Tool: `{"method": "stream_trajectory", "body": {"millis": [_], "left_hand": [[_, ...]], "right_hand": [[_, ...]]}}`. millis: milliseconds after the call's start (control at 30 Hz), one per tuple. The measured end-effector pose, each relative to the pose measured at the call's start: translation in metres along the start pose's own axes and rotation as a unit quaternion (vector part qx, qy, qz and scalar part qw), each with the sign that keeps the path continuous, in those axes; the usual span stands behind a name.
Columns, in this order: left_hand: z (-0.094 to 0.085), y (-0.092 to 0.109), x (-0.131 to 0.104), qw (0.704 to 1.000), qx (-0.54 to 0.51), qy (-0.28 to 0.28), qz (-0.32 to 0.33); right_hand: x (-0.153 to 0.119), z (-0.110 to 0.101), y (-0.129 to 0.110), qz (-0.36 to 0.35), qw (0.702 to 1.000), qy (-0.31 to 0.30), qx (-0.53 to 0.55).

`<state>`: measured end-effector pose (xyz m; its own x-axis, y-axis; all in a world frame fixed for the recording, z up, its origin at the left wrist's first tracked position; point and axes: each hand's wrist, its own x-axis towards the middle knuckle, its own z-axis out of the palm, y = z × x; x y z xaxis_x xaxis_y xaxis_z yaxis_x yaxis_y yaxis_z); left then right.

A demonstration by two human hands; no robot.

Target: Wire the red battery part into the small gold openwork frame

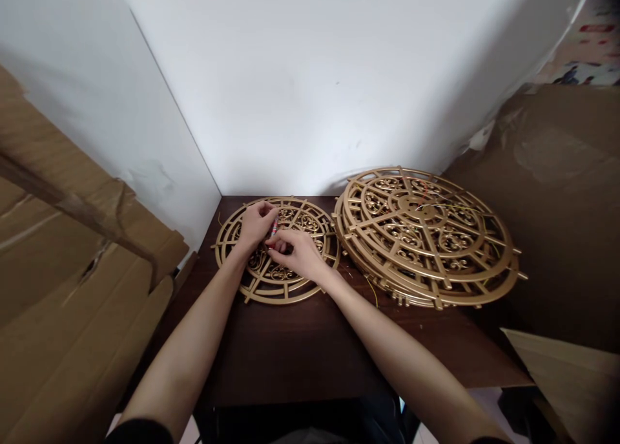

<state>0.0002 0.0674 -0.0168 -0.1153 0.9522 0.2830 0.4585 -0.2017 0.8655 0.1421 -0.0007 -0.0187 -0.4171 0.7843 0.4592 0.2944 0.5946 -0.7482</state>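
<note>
A round gold openwork panel with scrolls and spokes [285,296] lies flat on the dark brown table. Over its middle, a small red-and-white tube [274,226] is held between my two hands. My left hand [258,223] is closed in a pinch at the tube's upper end, its fingertips partly hidden. My right hand [296,253] has its thumb and fingers closed around the lower end. The tube is too small to make out its kind for certain. Both wrists hover just above the panel.
On the right stands a leaning stack of several similar gold panels [438,304], with thin wires on top. A yellow wire [374,292] lies by the stack. Cardboard [72,289] flanks the left, a large carton [557,224] the right. A white wall [310,95] rises behind the table [290,360].
</note>
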Motion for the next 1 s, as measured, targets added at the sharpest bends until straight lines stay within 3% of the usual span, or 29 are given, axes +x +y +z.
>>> {"method": "stream_trajectory", "body": {"millis": [267, 500, 1000], "left_hand": [[-0.008, 0.011, -0.002, 0.989, -0.097, -0.078, -0.074], [-0.011, 0.008, -0.002, 0.984, -0.119, -0.106, -0.074], [-0.006, 0.000, -0.002, 0.997, -0.035, -0.062, 0.011]], "right_hand": [[0.000, 0.000, 0.000, 0.004, 1.000, -0.004, -0.008], [0.000, 0.000, -0.002, -0.001, 1.000, -0.004, -0.007], [0.001, -0.001, -0.004, 0.006, 1.000, -0.011, -0.023]]}}
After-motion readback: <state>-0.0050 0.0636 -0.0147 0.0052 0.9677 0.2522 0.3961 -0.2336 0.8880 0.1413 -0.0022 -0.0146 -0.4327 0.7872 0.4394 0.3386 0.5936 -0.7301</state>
